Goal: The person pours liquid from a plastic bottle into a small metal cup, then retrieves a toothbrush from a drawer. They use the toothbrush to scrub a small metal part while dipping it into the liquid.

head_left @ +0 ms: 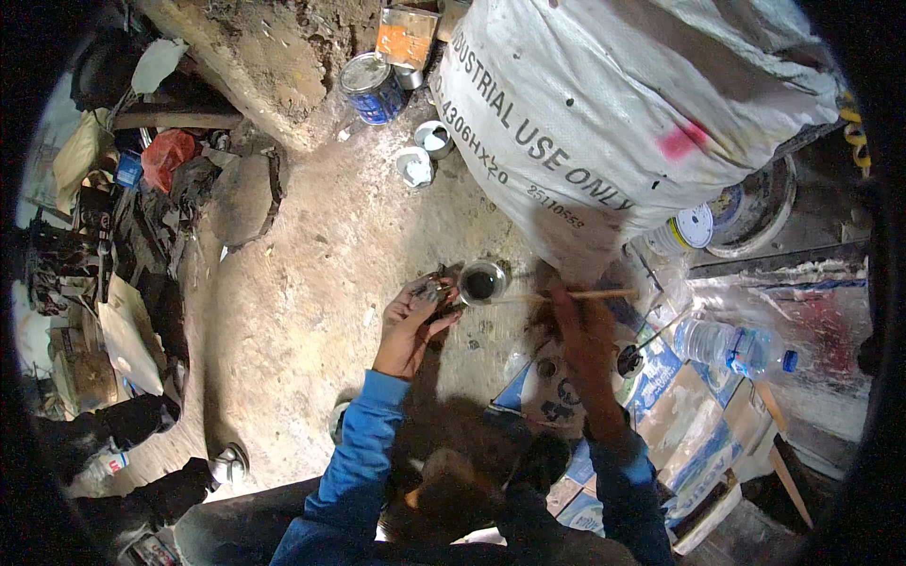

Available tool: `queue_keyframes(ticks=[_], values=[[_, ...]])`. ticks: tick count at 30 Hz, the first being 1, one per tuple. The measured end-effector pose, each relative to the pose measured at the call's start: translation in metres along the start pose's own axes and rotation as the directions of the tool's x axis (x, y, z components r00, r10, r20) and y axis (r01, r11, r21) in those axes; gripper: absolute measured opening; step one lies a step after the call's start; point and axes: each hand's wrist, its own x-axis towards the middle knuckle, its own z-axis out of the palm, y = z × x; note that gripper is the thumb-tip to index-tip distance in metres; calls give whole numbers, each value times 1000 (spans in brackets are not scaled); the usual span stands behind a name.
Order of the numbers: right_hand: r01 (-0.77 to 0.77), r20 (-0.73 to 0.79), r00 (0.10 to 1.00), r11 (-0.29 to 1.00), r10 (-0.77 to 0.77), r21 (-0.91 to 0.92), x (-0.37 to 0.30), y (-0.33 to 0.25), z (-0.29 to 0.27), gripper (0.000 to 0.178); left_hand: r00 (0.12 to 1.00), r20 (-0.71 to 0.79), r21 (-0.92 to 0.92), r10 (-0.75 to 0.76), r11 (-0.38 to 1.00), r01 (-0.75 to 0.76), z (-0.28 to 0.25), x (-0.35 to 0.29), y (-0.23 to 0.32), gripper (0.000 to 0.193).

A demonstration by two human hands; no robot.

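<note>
My left hand (411, 321) is closed, with dark smears on its fingers, around a small dark shiny thing I cannot make out. Right beside its fingertips is a round cup (483, 281) with dark liquid in it; whether they touch it I cannot tell. In my right hand (578, 321), partly in shadow, is a thin wooden stick (609, 293), like a brush handle. The stick lies nearly level, its left end close to the cup's lower rim and its right end past my hand.
A large white woven sack (585, 113) fills the far right. Paint cans (373, 90) and small white-stained cups (415, 167) stand beyond the cup. At right lie a plastic bottle (731, 347) and flattened cardboard (679, 406). Clutter with a red bag (168, 160) lines the left.
</note>
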Motion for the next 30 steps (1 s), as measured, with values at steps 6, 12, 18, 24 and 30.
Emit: queue_keyframes(ticks=[6, 12, 18, 24, 30], values=[[495, 129, 849, 688, -512, -530, 66, 48, 52, 15, 999, 14, 54, -48, 997, 47, -3, 19, -9, 36], [595, 217, 779, 586, -588, -549, 75, 67, 53, 11, 998, 8, 26, -63, 998, 62, -3, 18, -10, 35], [580, 229, 799, 609, -557, -541, 75, 63, 56, 14, 999, 19, 22, -49, 999, 48, -3, 17, -11, 35], [159, -136, 974, 973, -183, -168, 53, 30, 36, 14, 998, 2, -94, -62, 994, 62, -1, 10, -4, 36], [167, -253, 958, 979, -134, 114, 5, -13, 25, 13, 992, 106, -180, -75, 979, 93, 21, -10, 1, 43]])
